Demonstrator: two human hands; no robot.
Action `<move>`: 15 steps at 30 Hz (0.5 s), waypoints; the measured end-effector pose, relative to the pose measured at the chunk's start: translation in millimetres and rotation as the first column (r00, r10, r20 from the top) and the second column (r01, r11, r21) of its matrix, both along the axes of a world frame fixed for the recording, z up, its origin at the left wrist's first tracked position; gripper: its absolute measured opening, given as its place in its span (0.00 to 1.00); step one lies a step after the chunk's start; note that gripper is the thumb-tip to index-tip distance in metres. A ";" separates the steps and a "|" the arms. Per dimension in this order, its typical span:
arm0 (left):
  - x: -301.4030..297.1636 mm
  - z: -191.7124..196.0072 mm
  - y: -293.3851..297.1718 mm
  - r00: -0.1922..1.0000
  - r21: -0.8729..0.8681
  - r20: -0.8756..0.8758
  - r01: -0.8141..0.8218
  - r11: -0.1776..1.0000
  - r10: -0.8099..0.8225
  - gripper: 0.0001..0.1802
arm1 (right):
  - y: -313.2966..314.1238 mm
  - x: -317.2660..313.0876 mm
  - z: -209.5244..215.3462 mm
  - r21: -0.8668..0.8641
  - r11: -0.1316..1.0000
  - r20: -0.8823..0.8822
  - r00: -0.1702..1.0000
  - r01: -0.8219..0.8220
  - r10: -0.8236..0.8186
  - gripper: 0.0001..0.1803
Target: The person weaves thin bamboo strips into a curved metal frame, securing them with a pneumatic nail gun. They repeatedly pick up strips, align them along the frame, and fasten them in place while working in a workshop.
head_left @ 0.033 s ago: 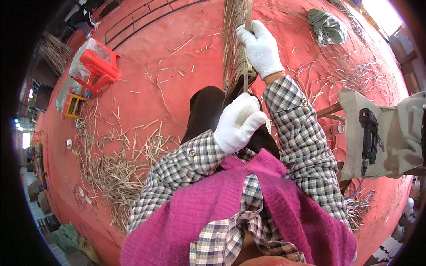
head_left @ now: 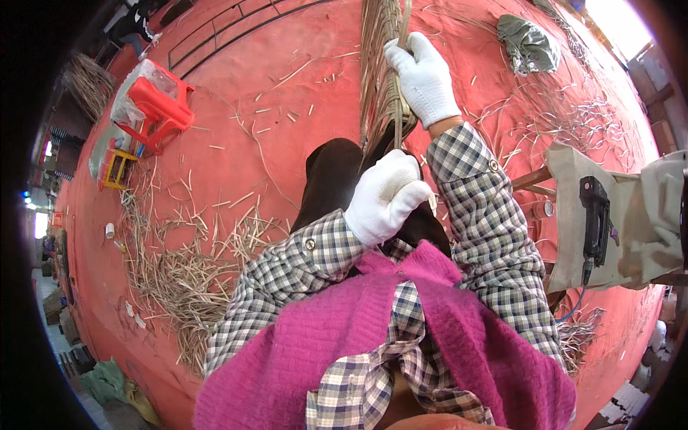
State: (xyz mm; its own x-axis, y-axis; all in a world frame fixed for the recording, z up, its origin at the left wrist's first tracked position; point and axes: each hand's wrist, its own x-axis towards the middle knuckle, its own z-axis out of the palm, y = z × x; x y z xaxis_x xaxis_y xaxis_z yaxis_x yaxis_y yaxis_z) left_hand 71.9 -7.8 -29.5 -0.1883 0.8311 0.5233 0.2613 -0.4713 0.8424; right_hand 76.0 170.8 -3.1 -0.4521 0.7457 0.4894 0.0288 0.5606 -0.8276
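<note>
A tan woven piece (head_left: pixel 380 68) of flat strips stands edge-on between my knees and runs out of view at the top. My left hand (head_left: pixel 387 201), in a white knitted glove, is a closed fist in front of my lap. A narrow flat strip (head_left: pixel 398 132) rises from that fist along the woven piece's right edge. Farther up, my gloved right hand (head_left: pixel 424 80) is closed at the same edge, thumb and fingers pinching the strip there. The strip's end inside my left fist is hidden.
On the left stand a red plastic stool (head_left: pixel 154 107) and a yellow one (head_left: pixel 117 170). Strip offcuts (head_left: pixel 190 287) cover the red floor (head_left: pixel 244 158). At right, a cloth-covered seat (head_left: pixel 631 222) bears a black tool (head_left: pixel 593 218) with a blue hose. A grey-green bag (head_left: pixel 529 44) lies beyond.
</note>
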 end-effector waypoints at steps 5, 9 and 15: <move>-28.5 -21.4 13.7 0.940 0.062 -0.342 0.012 0.998 0.010 0.22 | -3.0 2.1 2.5 -0.184 0.978 -0.126 0.989 -0.102 0.080 0.14; -46.2 -29.0 25.2 0.880 0.073 -0.474 0.015 0.997 0.022 0.23 | 0.1 34.4 2.1 -0.164 0.978 -0.186 0.977 -0.132 0.101 0.19; -39.5 -33.8 28.4 0.938 0.036 -0.343 0.073 0.997 -0.056 0.22 | 41.9 165.9 -28.0 -0.298 0.954 -0.093 0.993 0.041 -0.072 0.16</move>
State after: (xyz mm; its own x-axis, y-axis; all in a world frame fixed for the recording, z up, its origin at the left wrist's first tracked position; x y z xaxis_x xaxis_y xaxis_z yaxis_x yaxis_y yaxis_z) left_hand 32.4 20.6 -63.4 0.0614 0.8082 0.5858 0.4967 -0.5338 0.6844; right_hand 241.9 212.7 -31.1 -0.3644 0.8866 0.2850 -0.0391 0.2911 -0.9559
